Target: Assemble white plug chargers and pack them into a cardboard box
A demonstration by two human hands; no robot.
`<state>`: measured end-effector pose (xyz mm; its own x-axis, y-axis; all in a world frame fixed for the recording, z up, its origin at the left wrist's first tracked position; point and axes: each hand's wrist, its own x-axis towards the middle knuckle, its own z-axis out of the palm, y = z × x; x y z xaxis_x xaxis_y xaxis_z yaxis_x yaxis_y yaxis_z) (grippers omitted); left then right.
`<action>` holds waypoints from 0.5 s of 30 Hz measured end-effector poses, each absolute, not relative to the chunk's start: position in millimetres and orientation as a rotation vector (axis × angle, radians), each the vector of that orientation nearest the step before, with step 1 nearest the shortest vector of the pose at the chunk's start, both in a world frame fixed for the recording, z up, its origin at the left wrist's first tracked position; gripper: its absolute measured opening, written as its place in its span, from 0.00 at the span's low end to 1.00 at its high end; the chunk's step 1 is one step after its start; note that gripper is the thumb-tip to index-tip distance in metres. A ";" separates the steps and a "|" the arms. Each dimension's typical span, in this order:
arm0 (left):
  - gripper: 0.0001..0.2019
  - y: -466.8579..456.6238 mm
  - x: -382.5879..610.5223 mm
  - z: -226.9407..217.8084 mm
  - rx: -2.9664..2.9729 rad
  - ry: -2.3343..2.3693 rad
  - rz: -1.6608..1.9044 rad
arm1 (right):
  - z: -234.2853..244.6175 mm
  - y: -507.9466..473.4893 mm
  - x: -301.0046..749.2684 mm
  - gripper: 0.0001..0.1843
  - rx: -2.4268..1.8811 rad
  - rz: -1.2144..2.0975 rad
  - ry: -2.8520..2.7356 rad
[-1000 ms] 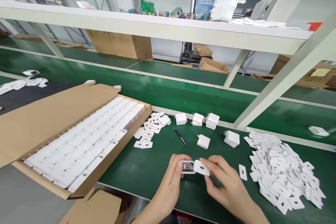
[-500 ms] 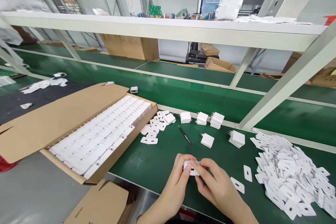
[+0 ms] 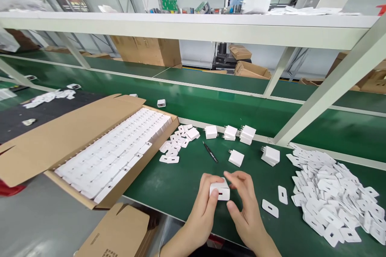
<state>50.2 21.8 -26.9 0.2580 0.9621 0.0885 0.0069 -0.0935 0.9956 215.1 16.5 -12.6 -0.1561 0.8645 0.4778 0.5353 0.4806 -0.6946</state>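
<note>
Between my hands is a white charger [image 3: 221, 192], its slotted end face turned toward me. My left hand [image 3: 204, 200] grips it from the left, thumb at the front and fingers over the top. My right hand [image 3: 245, 204] is just right of it, thumb and fingers spread apart; a fingertip is close to the charger's top edge, and I cannot tell if it touches. Two loose white slotted plates, one flat plate [image 3: 270, 208] and a smaller-looking plate [image 3: 282, 195], lie right of my right hand. A black pen [image 3: 210, 151] lies beyond my hands.
An open cardboard box [image 3: 141, 168] with rows of white chargers stands at left. A large pile of slotted plates [image 3: 334, 192] covers the right side; a smaller plate pile [image 3: 173, 144] lies beside the box. Several chargers [image 3: 236, 158] stand farther back. A shelf [image 3: 193, 28] crosses above.
My right hand has opened and moved its fingers off the front of the charger. The charger's slotted face now shows, still in my left hand. The view has shifted slightly.
</note>
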 end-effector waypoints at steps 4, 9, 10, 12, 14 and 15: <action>0.16 21.4 50.3 -34.0 1.551 0.892 1.116 | -25.8 14.9 207.1 0.25 -1.184 0.901 -1.580; 0.17 18.9 48.7 -39.7 1.600 0.821 1.079 | -43.0 13.6 199.5 0.20 -1.071 0.850 -1.444; 0.19 18.6 48.5 -40.9 1.587 0.806 1.064 | -46.2 12.6 198.8 0.19 -1.081 0.821 -1.432; 0.21 18.9 49.0 -44.6 1.554 0.786 1.045 | -52.4 9.6 198.2 0.18 -1.118 0.785 -1.405; 0.21 20.0 50.9 -50.6 1.548 0.784 1.053 | -58.4 6.0 198.2 0.17 -1.161 0.783 -1.380; 0.21 20.8 52.3 -54.3 1.550 0.792 1.063 | -61.3 4.3 198.2 0.18 -1.189 0.796 -1.370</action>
